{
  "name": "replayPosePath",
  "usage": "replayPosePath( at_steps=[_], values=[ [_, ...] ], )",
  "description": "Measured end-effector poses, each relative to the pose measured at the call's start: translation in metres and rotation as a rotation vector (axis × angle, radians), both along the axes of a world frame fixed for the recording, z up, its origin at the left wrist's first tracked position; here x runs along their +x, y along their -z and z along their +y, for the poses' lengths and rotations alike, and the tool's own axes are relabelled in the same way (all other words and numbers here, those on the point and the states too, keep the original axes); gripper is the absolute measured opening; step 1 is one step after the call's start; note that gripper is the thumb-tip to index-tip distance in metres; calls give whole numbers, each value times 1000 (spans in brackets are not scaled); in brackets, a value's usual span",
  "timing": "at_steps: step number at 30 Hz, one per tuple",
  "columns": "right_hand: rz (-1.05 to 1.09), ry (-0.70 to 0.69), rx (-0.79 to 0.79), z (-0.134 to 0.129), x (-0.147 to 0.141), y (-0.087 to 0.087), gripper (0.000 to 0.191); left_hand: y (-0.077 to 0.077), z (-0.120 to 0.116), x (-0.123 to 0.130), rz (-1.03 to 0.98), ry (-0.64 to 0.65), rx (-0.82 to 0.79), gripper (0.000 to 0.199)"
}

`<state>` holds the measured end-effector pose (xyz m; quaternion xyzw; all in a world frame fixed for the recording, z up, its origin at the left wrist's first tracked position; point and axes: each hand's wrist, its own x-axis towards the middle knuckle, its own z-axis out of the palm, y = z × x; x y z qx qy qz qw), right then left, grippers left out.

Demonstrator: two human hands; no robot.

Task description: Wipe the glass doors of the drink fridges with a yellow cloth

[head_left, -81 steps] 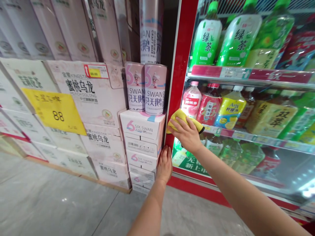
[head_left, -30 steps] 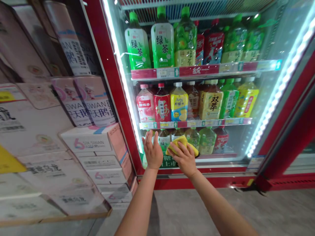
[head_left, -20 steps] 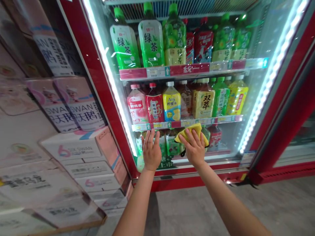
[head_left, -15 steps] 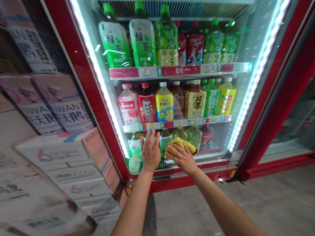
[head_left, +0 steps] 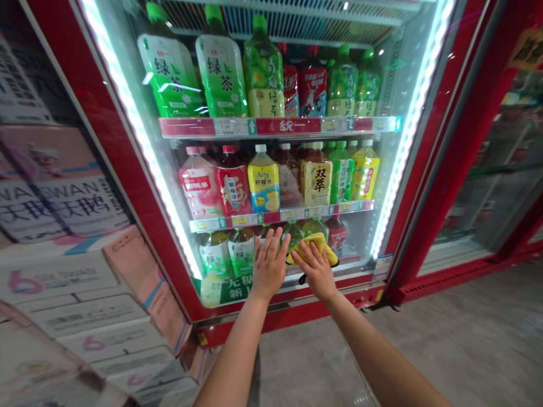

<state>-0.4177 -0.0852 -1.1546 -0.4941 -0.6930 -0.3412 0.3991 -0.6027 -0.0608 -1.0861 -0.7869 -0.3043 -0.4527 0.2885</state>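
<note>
A yellow cloth (head_left: 322, 244) with a dark edge lies under my right hand (head_left: 317, 271), pressed flat against the glass door of a lit drinks cooler (head_left: 220, 333). The fingers of that hand are spread over the cloth. My left hand (head_left: 270, 268) rests bare with fingers spread, apparently on the glass, just left of the cloth. Behind the glass, green tea bottles (head_left: 215, 254) on the bottom level are partly hidden by my hands. A middle shelf edge (head_left: 288, 215) runs just above my fingertips.
Stacked cartons (head_left: 85, 271) stand close on the left. Upper shelves hold large green bottles (head_left: 167, 73) and a yellow-and-blue bottle (head_left: 263, 181). Another red-framed cooler (head_left: 458, 226) is on the right. Grey floor (head_left: 445, 328) shows below.
The view has shifted, so the cooler appears further left. Against the bottles, both hands and the cloth have moved right across the glass. My left hand remains spread.
</note>
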Motion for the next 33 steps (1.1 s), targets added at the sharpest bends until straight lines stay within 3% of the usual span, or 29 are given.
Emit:
replayPosePath(
  at_steps=[3, 6, 9, 13, 16, 20, 24, 26, 28, 33],
  values=[
    [-50, -15, -43, 4, 12, -25, 57, 4, -1, 10, 30, -7, -20, 67],
    [113, 102, 33, 8, 39, -39, 58, 5, -3, 20, 34, -17, -47, 67],
    [316, 202, 141, 4, 57, -20, 57, 6, -7, 28, 76, -18, -94, 66],
    [358, 163, 122, -5, 53, 12, 57, 15, -9, 36, 167, -21, -142, 71],
    [310, 84, 69, -4, 60, 2, 55, 22, -7, 43, 202, -32, -166, 78],
    [296, 18, 22, 0, 98, -18, 56, 26, -6, 56, 194, -52, -178, 79],
    [500, 73, 76, -3, 116, 7, 61, 27, -8, 66, 189, -62, -201, 81],
    [566, 75, 81, -6, 109, 22, 64, 29, -9, 69, 193, -49, -215, 80],
    [540, 32, 31, -6, 97, 25, 65, 32, -9, 73, 200, -32, -221, 76],
    [385, -52, -97, 6, 102, -7, 64, 40, -7, 89, 234, 20, -226, 67]
  ],
)
